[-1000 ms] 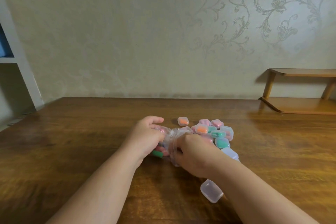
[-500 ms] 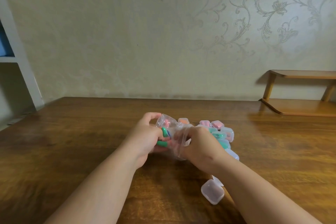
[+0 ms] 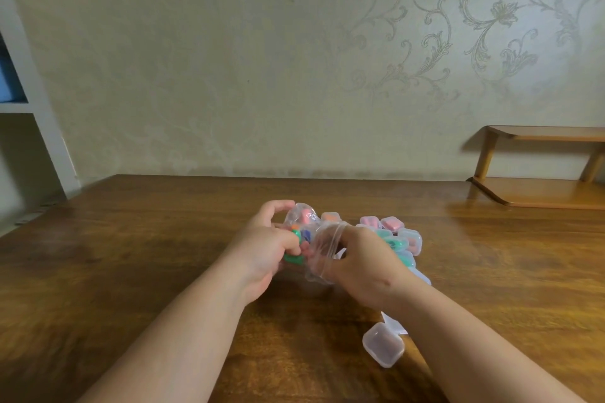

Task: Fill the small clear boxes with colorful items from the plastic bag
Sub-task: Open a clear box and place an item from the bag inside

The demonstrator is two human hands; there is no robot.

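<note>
- Holds the plastic bag point(image 3: 322, 244) between both hands at mid-bench, just in front of a heap of small boxes.
- Closes the grip of the left hand point(image 3: 262, 252) round the bag's left side, fingers curled over the film, thumb and forefinger raised at the top edge.
- Closes the grip of the right hand point(image 3: 360, 263) on the bag's right side, fingers curled into the clear film, film stretched taut across them.
- Shows the colorful items point(image 3: 292, 258) through the film: green, blue, orange and pink pieces, packed against the left palm.
- Cannot confirm contact between the bag's underside and the bench point(image 3: 131, 255).
- Keeps the filled boxes point(image 3: 391, 223) heaped just beyond the right hand, touching one another, with pink, orange and green contents visible inside.
- Leaves 1 empty clear box point(image 3: 383, 348) apart from the heap, on the bench just beside the right forearm, open side up, with a clear flap behind it partly hidden by the forearm.
- Locates a 2-tier wooden shelf point(image 3: 540, 167) at the far right, against the wall.
- Locates a white shelving unit point(image 3: 36, 114) at the far left, past the bench edge.
</note>
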